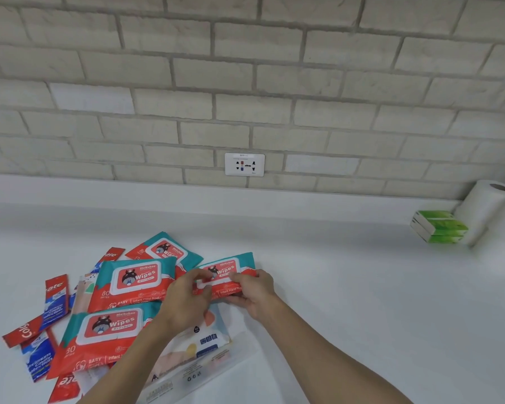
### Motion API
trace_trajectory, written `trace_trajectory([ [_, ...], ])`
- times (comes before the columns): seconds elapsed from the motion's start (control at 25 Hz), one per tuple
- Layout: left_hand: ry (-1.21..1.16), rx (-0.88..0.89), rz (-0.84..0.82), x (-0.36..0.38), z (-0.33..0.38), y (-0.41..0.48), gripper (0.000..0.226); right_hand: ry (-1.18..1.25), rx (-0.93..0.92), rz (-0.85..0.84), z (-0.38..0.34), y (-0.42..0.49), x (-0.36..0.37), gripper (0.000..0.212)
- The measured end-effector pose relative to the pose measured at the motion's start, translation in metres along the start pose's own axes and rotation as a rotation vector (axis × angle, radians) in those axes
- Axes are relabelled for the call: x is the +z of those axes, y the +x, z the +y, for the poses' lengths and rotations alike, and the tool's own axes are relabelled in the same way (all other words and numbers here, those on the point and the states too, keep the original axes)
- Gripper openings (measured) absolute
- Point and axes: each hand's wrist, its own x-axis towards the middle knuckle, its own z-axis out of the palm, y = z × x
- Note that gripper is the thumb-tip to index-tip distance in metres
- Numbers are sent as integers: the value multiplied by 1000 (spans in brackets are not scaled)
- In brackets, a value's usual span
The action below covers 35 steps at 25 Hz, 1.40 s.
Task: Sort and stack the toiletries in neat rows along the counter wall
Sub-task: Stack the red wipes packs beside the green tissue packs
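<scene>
A red and teal wipes pack [226, 269] is held between both hands just above the white counter [347, 287]. My left hand [187, 298] grips its left end and my right hand [255, 293] grips its right end. Three more wipes packs of the same kind [134, 282] lie overlapping to the left. Red and blue toothpaste boxes [54, 298] are scattered at the far left. A pale, clear-wrapped pack [199, 348] lies under my forearms.
Green and white boxes [438, 227] are stacked at the back right beside two white paper rolls [490, 208]. A wall socket [244, 164] sits in the brick wall above the counter's raised back edge [216, 196].
</scene>
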Motion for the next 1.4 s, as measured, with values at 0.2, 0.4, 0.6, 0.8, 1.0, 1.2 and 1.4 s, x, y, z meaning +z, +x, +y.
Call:
trace_trajectory([
  [0.2,-44,-48,41,-4,9,11,35,32,-49,24,-12,-1,-21,52],
  [0.4,-280,-209,84,3,27,24,55,81,-90,-10,-23,-10,-41,50],
  [0.6,-555,-370,-73,18,50,34,58,137,-136,-38,-36,-19,-66,48],
  [0.8,-564,-282,-168,39,75,39,45,112,-167,-32,-43,-25,-92,52],
  [1.0,-504,-203,-179,65,104,43,46,-75,-238,57,-60,-26,-126,48],
  [1.2,-444,-165,-234,99,138,50,51,-141,-300,157,-82,-25,-165,43],
  [1.4,-445,-134,-314,141,171,57,43,-164,-338,200,-102,-20,-214,41],
])
